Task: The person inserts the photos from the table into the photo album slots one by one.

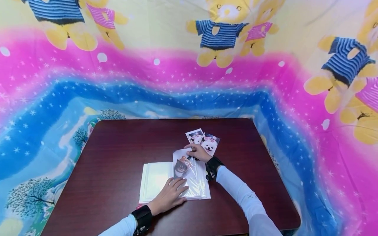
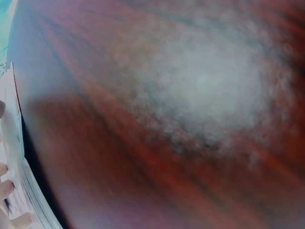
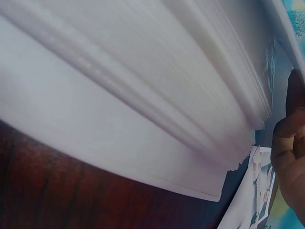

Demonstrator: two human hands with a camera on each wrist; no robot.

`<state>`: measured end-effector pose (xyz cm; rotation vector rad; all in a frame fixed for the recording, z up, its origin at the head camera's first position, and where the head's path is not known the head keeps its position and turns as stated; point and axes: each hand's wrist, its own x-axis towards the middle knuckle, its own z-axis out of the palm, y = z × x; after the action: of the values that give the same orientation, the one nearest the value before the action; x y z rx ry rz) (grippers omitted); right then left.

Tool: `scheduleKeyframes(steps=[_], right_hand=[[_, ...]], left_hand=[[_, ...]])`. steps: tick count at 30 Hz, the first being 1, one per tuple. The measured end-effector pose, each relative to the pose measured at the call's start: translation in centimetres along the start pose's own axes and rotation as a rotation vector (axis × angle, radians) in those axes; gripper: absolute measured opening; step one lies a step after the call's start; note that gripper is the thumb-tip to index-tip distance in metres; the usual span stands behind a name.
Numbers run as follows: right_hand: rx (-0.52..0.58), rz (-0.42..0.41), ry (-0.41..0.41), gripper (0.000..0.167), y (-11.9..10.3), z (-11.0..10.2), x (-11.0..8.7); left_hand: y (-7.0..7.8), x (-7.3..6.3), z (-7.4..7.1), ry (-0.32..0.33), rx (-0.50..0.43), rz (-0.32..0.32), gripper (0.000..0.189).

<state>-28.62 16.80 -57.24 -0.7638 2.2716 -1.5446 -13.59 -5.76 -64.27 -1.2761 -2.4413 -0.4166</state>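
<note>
An open photo album [image 1: 156, 180] with white pages and clear sleeves lies near the table's front. A cat photo [image 1: 181, 167] sits partly in the right page's sleeve, its top sticking out past the page. My right hand [image 1: 199, 152] pinches the top right part of this photo. With fingers spread, my left hand [image 1: 169, 195] rests on the album's lower middle, just below the cat. In the right wrist view, the page stack [image 3: 143, 86] fills most of the picture and my curled fingers show at the right edge. The left wrist view catches only fingertips [image 2: 6, 189] over the album.
Two dog photos, a front one [image 1: 209, 145] and a white-bordered one [image 1: 194, 133], overlap on the table behind the album, near my right hand. The dark wooden table [image 1: 118, 147] has rounded corners. A patterned cloth [image 1: 165, 72] with bears hangs around it.
</note>
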Motion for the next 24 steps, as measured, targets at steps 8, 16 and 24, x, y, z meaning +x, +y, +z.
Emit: scheduleKeyframes(steps=[8, 16, 24], right_hand=[[0.022, 0.002, 0.017, 0.029, 2.4, 0.4, 0.2], [0.034, 0.033, 0.002, 0.034, 4.0, 0.6, 0.1], [0.018, -0.052, -0.042, 0.036, 4.7, 0.6, -0.4]], left_hand=[[0.0, 0.0, 0.0, -0.006, 0.001, -0.002, 0.048], [0.0, 0.1, 0.1, 0.007, -0.012, 0.002, 0.048], [0.1, 0.1, 0.0, -0.005, -0.02, -0.008, 0.049]])
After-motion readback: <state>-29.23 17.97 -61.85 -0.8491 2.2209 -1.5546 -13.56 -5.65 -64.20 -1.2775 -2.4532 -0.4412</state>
